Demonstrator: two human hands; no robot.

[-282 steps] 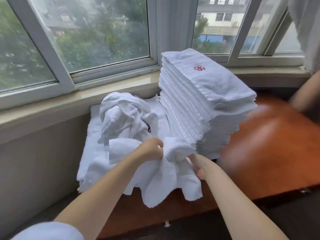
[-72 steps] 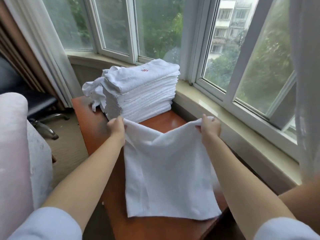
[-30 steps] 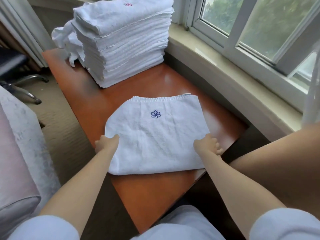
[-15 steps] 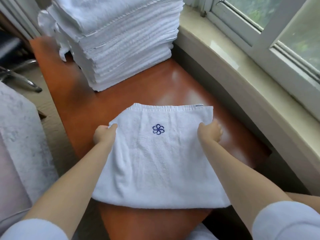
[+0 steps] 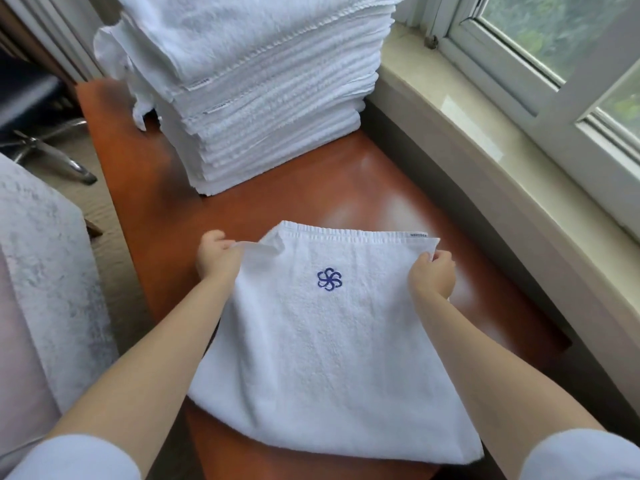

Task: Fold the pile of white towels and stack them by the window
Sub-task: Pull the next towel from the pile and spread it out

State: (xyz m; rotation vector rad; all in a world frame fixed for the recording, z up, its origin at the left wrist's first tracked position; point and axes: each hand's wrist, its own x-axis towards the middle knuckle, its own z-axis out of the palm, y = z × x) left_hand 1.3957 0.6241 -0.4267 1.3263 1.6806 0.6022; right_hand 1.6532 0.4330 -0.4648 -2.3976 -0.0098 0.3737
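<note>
- Left hand (image 5: 217, 258) pinching far left corner of folded towel (image 5: 325, 355), arm stretched forward
- Towel flat on wooden table (image 5: 363, 188), near side of stack (image 5: 256, 84)
- Right hand (image 5: 433, 277) pinching far right corner, fingers curled

looks like a hotel room or similar lodging, housekeeping side. tall stack of folded white towels (image 5: 263, 88) sits on a glossy reddish-brown wooden bench (image 5: 346, 188) pushed against a curved bay window (image 5: 554, 64) with white frames and a pale stone sill (image 5: 467, 140); trees outside. another white towel (image 5: 329, 358) carries an embroidered blue flower logo (image 5: 329, 279), the branded-linen kind. beige carpet (image 5: 104, 209) on the floor, chrome base of a dark swivel chair (image 5: 52, 154) at left, curtain edge (image 5: 59, 36) beside it, pale bedding or upholstery (image 5: 38, 271) at the near left.
</note>
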